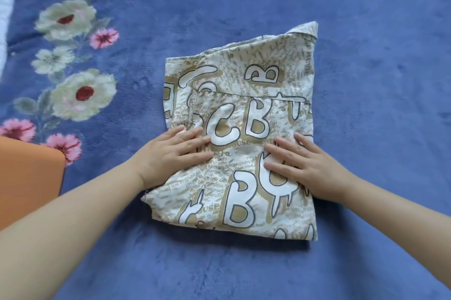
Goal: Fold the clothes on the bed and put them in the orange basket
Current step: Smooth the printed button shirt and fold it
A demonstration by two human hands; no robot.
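you are pressing both flat hands, left hand point(179, 153) and right hand point(302, 165), on the folded shirt point(244, 114), risking its loose far collar flopping open when lifting toward the orange basket point(29, 168).

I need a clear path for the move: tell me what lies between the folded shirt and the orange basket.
In the head view, only bare blue bedspread with printed flowers lies between the folded shirt and the orange basket; the left forearm crosses above it.

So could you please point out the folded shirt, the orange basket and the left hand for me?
folded shirt point(253, 94): head view, upper printed panel.
orange basket point(26, 168): head view, its side wall.
left hand point(175, 153): head view, back of hand.
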